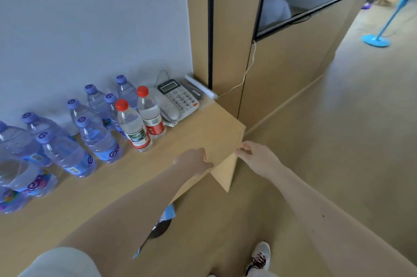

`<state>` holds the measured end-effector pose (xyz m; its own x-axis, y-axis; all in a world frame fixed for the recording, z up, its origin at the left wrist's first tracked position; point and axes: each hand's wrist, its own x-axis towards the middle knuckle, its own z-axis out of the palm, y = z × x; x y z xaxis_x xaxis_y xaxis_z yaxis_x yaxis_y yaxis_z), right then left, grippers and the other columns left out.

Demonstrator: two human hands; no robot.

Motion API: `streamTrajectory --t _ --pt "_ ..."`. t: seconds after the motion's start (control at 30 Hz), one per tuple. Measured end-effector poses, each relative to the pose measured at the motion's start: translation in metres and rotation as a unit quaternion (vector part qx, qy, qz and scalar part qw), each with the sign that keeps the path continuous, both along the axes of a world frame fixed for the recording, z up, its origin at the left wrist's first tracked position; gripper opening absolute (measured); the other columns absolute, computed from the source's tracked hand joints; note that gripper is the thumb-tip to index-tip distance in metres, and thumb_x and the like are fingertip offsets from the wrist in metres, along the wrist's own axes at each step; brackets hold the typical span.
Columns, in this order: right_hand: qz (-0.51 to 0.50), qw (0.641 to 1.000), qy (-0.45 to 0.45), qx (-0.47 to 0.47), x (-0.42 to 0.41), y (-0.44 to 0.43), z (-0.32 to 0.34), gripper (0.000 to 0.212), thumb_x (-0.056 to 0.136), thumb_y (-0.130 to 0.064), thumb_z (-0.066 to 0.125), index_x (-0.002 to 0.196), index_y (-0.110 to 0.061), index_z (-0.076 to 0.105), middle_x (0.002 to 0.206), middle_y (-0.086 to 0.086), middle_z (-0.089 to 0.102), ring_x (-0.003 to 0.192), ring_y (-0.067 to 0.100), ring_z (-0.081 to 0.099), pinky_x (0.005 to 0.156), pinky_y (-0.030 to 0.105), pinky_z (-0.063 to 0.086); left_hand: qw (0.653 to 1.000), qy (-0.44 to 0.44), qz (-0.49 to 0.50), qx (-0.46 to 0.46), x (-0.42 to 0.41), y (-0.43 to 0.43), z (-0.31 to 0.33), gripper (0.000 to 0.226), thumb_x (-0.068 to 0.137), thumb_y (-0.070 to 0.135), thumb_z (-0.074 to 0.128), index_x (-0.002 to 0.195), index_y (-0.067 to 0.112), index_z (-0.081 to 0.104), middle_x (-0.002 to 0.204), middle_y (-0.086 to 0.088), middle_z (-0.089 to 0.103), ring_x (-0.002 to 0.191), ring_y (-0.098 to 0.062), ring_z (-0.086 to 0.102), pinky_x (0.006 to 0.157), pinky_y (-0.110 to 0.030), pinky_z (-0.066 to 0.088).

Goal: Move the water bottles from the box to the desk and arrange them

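Bottles (99,141) stand on the tabletop (203,125), grouped at its left along the wall (90,28). Most have purple caps and stand in rough rows. Those at far left are blurred and cut off by the frame edge.

Two red-capped bottles (133,127) stand upright side by side at the right end of the group, just beside a phone (178,100) at the tabletop's far end.

Left grip (194,161): over the tabletop's front edge, near its right corner. Released, fingers loose, nothing in it. The nearest bottle is the front red-capped one, up and to the left, not touching.

Right grip (259,157): just off that corner, thumb and forefinger close together at the corner's edge. Cannot tell whether they pinch it or only touch. Well apart from all bottles.

Both forearms bare. A shoe (259,256) on the floor below.
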<state>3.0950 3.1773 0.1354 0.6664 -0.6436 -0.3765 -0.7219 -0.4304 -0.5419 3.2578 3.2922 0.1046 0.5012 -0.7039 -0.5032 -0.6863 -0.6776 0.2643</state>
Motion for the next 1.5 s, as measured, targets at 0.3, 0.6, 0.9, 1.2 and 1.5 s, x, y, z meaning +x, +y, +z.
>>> streamTrajectory --t 0.3,0.6,0.9,1.2,1.5 --pt "-0.127 0.989 0.062 -0.038 -0.131 -0.057 -0.01 0.058 0.097 -0.059 0.037 0.142 -0.024 0.042 0.137 0.001 0.053 0.118 0.022 0.055 0.09 0.034 0.044 0.966 -0.061 -0.25 0.039 -0.107 -0.092 0.009 0.039 0.097 0.046 0.045 0.115 0.012 0.054 0.104 -0.005 0.059 0.092 -0.024 0.055 0.067 -0.03 0.039" --pt "-0.201 0.976 0.084 -0.028 -0.27 -0.136 -0.025 0.058 0.099 -0.057 0.033 0.137 -0.016 0.047 0.129 0.004 0.059 0.11 0.024 0.059 0.084 0.033 0.047 0.932 -0.057 -0.354 0.044 -0.249 -0.209 0.017 0.039 0.094 0.053 0.047 0.112 0.018 0.051 0.106 0.0 0.057 0.09 -0.019 0.053 0.063 -0.03 0.04" --pt "-0.289 0.954 0.074 -0.035 -0.402 -0.215 -0.034 0.056 0.096 -0.059 0.036 0.132 -0.018 0.049 0.125 0.005 0.06 0.105 0.023 0.061 0.081 0.033 0.049 0.919 -0.019 -0.392 0.048 -0.381 -0.309 0.019 0.04 0.094 0.053 0.051 0.113 0.018 0.055 0.112 -0.002 0.059 0.097 -0.021 0.058 0.076 -0.032 0.047" --pt "-0.322 0.943 0.088 -0.002 -0.468 -0.261 -0.062 0.055 0.097 -0.061 0.032 0.13 -0.02 0.05 0.123 0.003 0.06 0.102 0.022 0.061 0.081 0.034 0.049 0.901 -0.031 -0.427 0.075 -0.446 -0.378 0.003 0.04 0.092 0.053 0.052 0.113 0.019 0.055 0.11 0.0 0.058 0.095 -0.021 0.055 0.076 -0.032 0.045" --pt "-0.368 0.924 0.106 0.0 -0.488 -0.339 -0.079 0.053 0.098 -0.057 0.034 0.134 -0.02 0.049 0.128 0.002 0.057 0.11 0.02 0.057 0.084 0.034 0.048 0.883 -0.012 -0.459 0.1 -0.458 -0.48 -0.036 0.042 0.091 0.052 0.054 0.114 0.018 0.055 0.112 -0.002 0.061 0.095 -0.021 0.059 0.076 -0.031 0.045"
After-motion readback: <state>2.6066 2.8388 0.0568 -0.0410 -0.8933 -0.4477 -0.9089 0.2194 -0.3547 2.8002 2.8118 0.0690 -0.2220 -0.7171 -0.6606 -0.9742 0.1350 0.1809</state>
